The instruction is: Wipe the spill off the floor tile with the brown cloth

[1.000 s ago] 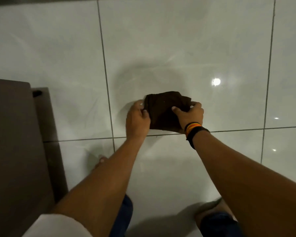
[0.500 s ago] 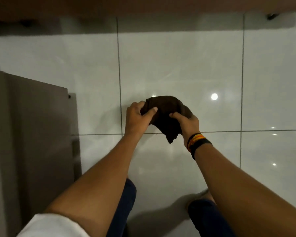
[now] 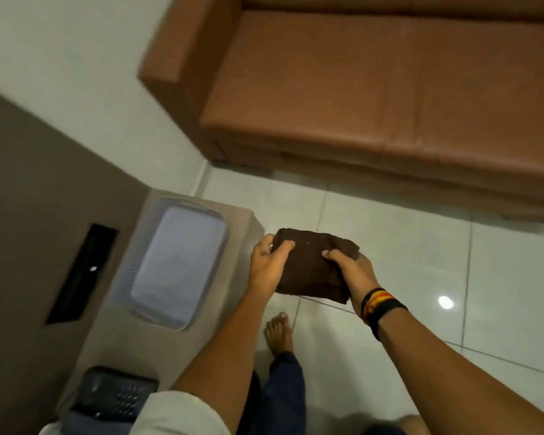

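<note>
Brown cloth (image 3: pixel 311 265) in both hands, above open floor (image 3: pixel 390 246)

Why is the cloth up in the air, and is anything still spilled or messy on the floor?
No spill shows on the floor tile; it looks clean and shiny. Both hands, left hand and right hand, hold the folded brown cloth above it.

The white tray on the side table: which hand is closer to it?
Left. The left hand grips the brown cloth just right of the tray; the right hand holds the cloth's far side.
</note>
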Motion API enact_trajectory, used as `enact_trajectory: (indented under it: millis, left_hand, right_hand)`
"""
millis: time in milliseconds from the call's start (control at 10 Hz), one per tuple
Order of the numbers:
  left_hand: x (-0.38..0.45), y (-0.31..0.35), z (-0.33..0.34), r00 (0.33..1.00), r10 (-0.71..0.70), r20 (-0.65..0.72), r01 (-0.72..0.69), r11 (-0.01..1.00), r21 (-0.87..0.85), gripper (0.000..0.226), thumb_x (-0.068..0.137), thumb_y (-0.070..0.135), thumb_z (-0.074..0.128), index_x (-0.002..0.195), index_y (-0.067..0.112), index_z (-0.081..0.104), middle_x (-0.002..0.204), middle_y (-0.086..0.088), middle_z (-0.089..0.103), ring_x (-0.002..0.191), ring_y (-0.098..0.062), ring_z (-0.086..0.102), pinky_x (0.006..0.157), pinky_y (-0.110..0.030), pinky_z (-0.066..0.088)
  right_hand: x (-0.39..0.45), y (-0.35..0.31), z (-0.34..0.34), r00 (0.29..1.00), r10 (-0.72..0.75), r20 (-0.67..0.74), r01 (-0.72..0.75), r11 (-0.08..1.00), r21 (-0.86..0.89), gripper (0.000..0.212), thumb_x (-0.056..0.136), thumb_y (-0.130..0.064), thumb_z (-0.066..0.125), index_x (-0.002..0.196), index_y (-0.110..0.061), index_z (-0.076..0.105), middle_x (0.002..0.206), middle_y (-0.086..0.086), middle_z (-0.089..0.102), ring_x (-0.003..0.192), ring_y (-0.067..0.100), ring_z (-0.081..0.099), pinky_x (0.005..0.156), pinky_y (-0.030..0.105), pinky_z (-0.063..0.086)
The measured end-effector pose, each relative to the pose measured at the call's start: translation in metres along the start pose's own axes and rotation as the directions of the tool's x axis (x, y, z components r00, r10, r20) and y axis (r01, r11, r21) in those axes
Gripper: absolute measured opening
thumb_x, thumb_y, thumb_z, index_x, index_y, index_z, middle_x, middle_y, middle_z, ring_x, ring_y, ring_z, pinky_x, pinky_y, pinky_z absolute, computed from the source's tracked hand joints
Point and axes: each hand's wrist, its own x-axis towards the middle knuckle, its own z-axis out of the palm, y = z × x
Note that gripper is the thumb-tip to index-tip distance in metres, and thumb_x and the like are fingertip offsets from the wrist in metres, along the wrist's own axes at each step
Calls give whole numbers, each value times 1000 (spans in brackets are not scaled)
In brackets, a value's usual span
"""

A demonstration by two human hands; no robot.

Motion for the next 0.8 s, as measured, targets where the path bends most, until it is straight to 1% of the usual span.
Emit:
enact_trajectory:
  millis: [100,200,300,400,500,600,700,800]
  left_hand:
    - [-6,3,-67,995,-7,-103,2,999,-47,38,85,47,71,114,22,73,118,-11,75,103,-25,76,86,-43,67]
    - [8,-9,-131,974,-39,-224,23,997,-74,33,92,42,71,112,16,71,118,-12,74,107,-29,73,93,-46,64]
    - [27,-35,-189,943,-56,-328,35,997,-70,21,94,41,70,107,25,67,106,2,68,102,-21,66,86,-34,56]
    - [58,-74,-236,917,-95,-388,91,995,-28,18,96,40,69,105,27,62,107,1,64,99,-20,60,85,-32,48]
    - [93,-112,-270,899,-212,-383,185,977,-106,34,98,33,69,121,9,67,124,-15,70,112,-33,67,98,-43,56]
    - [114,-139,-285,890,-292,-349,259,956,-140,38,100,22,67,135,6,62,137,-21,66,124,-38,65,104,-42,54]
    - [124,-146,-291,879,-313,-359,299,950,-96,46,103,14,62,147,8,53,148,-20,60,131,-37,61,106,-41,52]
    - [119,-133,-287,873,-211,-440,239,971,7,57,105,19,56,159,9,39,158,-20,51,143,-38,52,118,-48,45]
  right_hand:
    - [-18,-12,67,997,21,79,-13,995,-96,23,84,-18,76,107,-17,74,97,11,82,87,30,79,74,38,64]
    - [-15,-8,137,985,24,168,18,969,-246,17,85,-18,72,102,-21,71,106,13,78,96,33,75,89,45,62]
    - [1,12,209,973,26,231,64,925,-374,12,86,-17,72,93,-27,70,109,14,77,98,34,73,92,48,61]
    - [26,43,270,963,26,267,113,862,-494,23,86,-20,74,108,-23,70,112,11,75,105,35,71,100,49,57]
    - [55,74,317,955,43,293,156,768,-621,36,88,-20,73,123,-16,68,116,13,72,111,35,68,97,38,55]
    - [77,96,338,948,90,306,184,631,-754,40,91,-17,69,130,-12,62,126,17,69,115,36,65,91,34,52]
    - [78,93,341,952,78,296,204,559,-803,44,92,-16,67,135,-10,57,130,19,66,120,38,63,104,44,53]
    - [59,84,320,957,30,288,214,600,-771,43,93,-17,67,135,-11,58,124,13,69,116,32,65,106,42,52]
